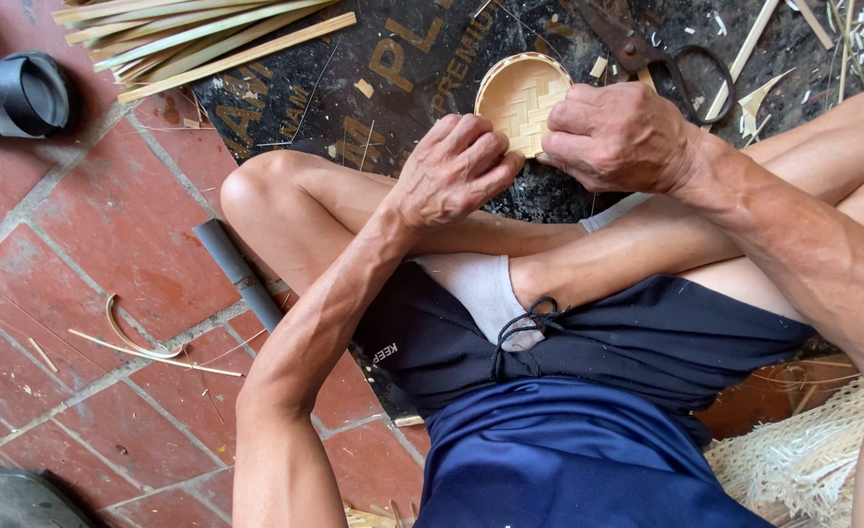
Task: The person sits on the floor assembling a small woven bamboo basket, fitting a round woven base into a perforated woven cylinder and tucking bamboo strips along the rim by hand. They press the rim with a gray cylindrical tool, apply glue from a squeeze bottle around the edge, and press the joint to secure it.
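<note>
Red tile floor; woven basket (520, 98) between both hands' fingers (495, 156).

I see bare, sinewy forearms with no sleeves, and bare legs. I wear a blue shirt (569, 460) and dark navy shorts (647, 342) with a black knotted drawstring (530, 328) and a white pocket lining (481, 288) turned outward.

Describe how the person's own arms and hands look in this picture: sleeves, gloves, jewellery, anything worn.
Both arms are bare to the top of the picture: no sleeves show. The left hand and right hand wear no gloves, rings, watch or bands. The forearms look lean and sinewy, with veins and knuckles standing out.
</note>
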A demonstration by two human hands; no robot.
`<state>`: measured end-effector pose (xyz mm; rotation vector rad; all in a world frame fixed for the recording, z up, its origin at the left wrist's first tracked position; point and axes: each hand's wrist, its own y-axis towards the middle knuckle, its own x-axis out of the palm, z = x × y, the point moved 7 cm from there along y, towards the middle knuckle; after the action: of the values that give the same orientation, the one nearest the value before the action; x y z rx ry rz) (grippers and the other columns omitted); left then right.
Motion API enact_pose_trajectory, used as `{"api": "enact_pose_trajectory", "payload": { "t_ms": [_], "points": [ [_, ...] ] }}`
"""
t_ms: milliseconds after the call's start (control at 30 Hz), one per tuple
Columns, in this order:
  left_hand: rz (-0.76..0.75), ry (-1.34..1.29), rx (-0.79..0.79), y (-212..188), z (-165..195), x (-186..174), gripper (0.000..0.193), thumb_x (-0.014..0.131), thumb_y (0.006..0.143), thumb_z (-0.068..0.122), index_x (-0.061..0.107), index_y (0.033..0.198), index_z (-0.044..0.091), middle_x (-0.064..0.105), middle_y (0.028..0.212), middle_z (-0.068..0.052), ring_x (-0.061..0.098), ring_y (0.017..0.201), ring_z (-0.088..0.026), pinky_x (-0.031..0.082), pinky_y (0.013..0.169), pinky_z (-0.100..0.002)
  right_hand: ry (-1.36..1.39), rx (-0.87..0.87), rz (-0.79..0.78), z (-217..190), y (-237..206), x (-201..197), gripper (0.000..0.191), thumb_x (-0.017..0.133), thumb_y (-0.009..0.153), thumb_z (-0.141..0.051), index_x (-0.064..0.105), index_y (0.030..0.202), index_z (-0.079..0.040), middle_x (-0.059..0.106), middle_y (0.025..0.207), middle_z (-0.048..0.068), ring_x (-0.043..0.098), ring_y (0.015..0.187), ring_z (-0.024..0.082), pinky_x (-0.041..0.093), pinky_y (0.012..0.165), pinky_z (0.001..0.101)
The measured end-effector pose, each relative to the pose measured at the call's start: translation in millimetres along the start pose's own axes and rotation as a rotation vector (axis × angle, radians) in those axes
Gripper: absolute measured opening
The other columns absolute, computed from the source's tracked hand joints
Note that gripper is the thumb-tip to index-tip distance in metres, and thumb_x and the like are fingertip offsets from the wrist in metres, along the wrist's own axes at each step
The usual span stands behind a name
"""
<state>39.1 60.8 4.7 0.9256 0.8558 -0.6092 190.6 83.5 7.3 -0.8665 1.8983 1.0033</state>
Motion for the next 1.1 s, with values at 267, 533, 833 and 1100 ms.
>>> {"api": "enact_pose_trajectory", "payload": {
  "t_ms": [267, 533, 833, 1100],
  "points": [
    [-0.007, 0.021, -0.042, -3, -1, 3, 0.030, 0.075, 0.090, 0.016, 0.066, 0.117, 0.009, 0.057, 0.104, -0.002, 0.056, 0.098, -0.020, 0.050, 0.082, -0.034, 0.031, 0.011, 0.035, 3, -2, 1, 0.023, 0.080, 0.081, -0.015, 0.058, 0.078, -0.007, 0.054, 0.081, 0.005, 0.060, 0.075, 0.023, 0.051, 0.059, 0.0352],
    [0.016, -0.047, -0.174, 5, -2, 6, 0.020, 0.078, 0.090, 0.019, 0.067, 0.105, 0.012, 0.055, 0.096, -0.001, 0.055, 0.093, -0.021, 0.046, 0.078, -0.036, 0.080, 0.004, 0.053, 3, -1, -1, 0.026, 0.080, 0.080, -0.014, 0.055, 0.074, -0.008, 0.053, 0.078, 0.005, 0.060, 0.072, 0.023, 0.050, 0.057, 0.0359],
    [0.000, -0.151, -0.411, 7, -1, 14, 0.011, 0.076, 0.090, 0.018, 0.071, 0.099, 0.014, 0.055, 0.095, -0.001, 0.052, 0.095, -0.023, 0.040, 0.081, -0.038, 0.117, 0.081, -0.023, 1, 10, -2, 0.021, 0.080, 0.082, -0.015, 0.061, 0.079, -0.007, 0.052, 0.078, 0.005, 0.058, 0.073, 0.022, 0.050, 0.059, 0.0350],
    [0.103, -0.312, -0.411, 4, -6, 12, 0.017, 0.078, 0.090, 0.009, 0.071, 0.105, 0.010, 0.058, 0.097, -0.002, 0.054, 0.092, -0.025, 0.048, 0.082, -0.038, 0.244, 0.145, -0.041, 9, 12, 4, 0.014, 0.080, 0.079, -0.014, 0.068, 0.082, -0.007, 0.062, 0.085, 0.003, 0.063, 0.083, 0.024, 0.053, 0.068, 0.0363]
  ]
}}
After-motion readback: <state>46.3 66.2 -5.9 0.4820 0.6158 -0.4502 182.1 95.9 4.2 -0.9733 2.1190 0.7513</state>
